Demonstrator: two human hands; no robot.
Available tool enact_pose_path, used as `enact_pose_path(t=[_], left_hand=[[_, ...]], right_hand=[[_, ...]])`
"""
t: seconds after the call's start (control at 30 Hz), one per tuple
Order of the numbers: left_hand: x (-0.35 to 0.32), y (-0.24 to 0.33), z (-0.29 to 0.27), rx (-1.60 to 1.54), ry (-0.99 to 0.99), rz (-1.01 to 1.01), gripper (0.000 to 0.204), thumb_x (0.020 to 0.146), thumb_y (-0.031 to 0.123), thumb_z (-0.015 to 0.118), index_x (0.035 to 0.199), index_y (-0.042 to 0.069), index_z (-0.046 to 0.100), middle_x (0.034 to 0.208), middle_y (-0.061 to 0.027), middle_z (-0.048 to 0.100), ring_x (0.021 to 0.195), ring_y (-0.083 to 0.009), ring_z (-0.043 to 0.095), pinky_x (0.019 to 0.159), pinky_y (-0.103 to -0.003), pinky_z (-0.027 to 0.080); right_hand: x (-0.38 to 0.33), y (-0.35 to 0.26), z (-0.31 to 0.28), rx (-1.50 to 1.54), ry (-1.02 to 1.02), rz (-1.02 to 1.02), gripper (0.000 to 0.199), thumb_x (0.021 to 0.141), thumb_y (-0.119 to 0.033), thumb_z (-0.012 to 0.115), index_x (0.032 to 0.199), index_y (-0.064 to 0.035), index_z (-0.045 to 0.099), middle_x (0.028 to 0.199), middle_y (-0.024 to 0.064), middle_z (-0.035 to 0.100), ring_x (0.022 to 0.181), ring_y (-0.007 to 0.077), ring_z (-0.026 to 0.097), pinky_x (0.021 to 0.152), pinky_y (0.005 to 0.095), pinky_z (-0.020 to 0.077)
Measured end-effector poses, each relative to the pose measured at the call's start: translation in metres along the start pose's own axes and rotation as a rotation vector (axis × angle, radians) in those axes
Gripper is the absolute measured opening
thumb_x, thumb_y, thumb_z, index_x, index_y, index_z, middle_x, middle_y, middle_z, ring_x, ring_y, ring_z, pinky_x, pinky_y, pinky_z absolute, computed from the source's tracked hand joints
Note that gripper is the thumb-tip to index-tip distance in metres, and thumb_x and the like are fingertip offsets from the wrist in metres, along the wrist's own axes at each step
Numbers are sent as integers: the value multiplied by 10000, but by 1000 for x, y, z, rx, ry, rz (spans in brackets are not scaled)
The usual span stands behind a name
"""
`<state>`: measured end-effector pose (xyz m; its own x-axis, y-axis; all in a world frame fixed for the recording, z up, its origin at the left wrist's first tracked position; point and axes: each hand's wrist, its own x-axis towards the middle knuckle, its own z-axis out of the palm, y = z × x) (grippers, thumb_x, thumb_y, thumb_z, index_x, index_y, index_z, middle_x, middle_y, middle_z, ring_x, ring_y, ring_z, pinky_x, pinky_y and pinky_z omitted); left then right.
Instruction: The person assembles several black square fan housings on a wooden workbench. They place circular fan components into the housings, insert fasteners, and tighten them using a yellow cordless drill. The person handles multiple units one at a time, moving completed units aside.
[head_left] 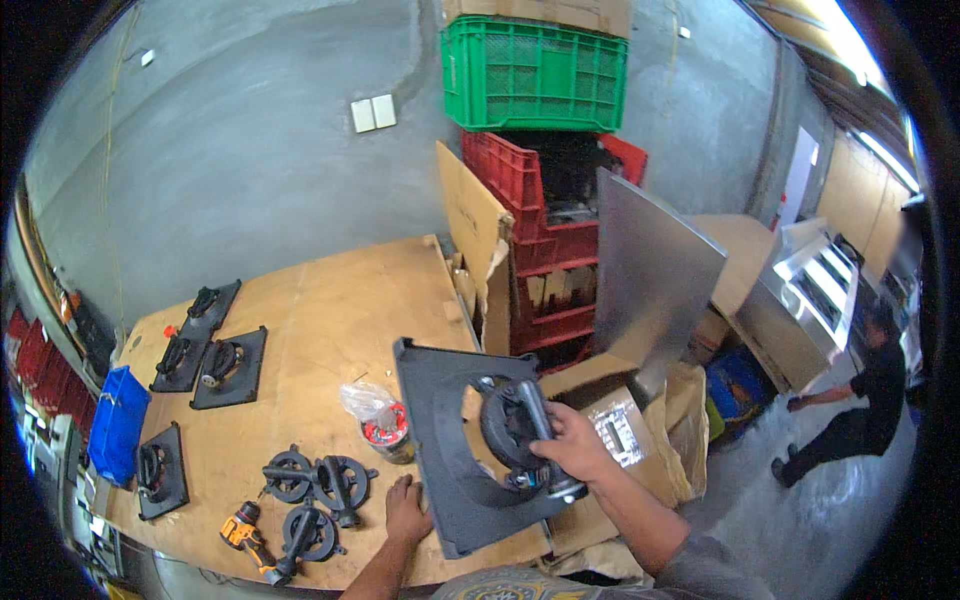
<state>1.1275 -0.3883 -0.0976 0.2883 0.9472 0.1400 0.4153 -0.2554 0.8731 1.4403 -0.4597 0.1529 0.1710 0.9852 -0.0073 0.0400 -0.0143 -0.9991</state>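
Note:
My right hand (577, 446) is closed around the black cylindrical handle of a ring-shaped fitting (508, 425) mounted on a black square plate (442, 480). The plate is tilted up above the table's front right part, and brown material shows around the ring. Lying on the wooden table just left of the plate, my left hand (408, 512) holds nothing, its fingers extended. Loose black rings with handles (310, 532) lie to its left, beside an orange and black cordless drill (250, 540). Behind the left hand stands a tub (388, 432) with red contents and a clear plastic bag.
Several similar black plates with fittings (230, 368) lie on the table's (330, 300) left side, near a blue bin (118, 425). Red crates (555, 245) and a green crate (535, 75) are stacked behind. A metal sheet (655, 270) leans there. A person (860, 400) stands right.

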Motion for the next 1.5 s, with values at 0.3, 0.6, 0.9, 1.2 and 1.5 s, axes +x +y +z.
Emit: enact_pose_path(t=[0.3,0.6,0.9,1.2,1.5], left_hand=[[7,29,-6,558,-44,197,542,777,447,667,1154,60,625,1349,-233,487,1233,-430,456,1059,-520,340],[12,33,-5,529,-47,170,459,823,429,657,1108,70,637,1317,-208,528,1244,-392,473,1052,-526,347],[12,29,-4,527,-69,99,460,847,453,623,1129,90,637,1358,-166,513,1294,-351,445,1088,-514,317],[10,29,-13,498,-42,103,420,863,404,609,1120,72,623,1367,-184,498,1294,-354,446,1069,-520,342],[3,19,-5,482,-42,179,402,866,312,583,1180,62,551,1397,-187,448,1312,-351,406,1089,-494,319]], right_hand=[[228,-18,56,17,-236,-41,508,735,59,675,1220,97,529,977,124,686,853,165,657,767,284,520],[405,68,77,-566,-31,-111,450,659,-123,725,1061,58,635,897,173,692,803,234,667,720,339,513],[430,103,119,-947,111,6,501,647,-273,803,1077,-51,674,1099,188,676,1038,337,639,893,417,486],[444,85,144,-787,81,-3,446,696,-184,712,1096,6,669,1051,220,686,992,344,660,876,394,501],[465,167,93,-912,60,-116,664,733,-249,735,1278,77,543,1244,282,588,1144,357,594,1004,390,434]])
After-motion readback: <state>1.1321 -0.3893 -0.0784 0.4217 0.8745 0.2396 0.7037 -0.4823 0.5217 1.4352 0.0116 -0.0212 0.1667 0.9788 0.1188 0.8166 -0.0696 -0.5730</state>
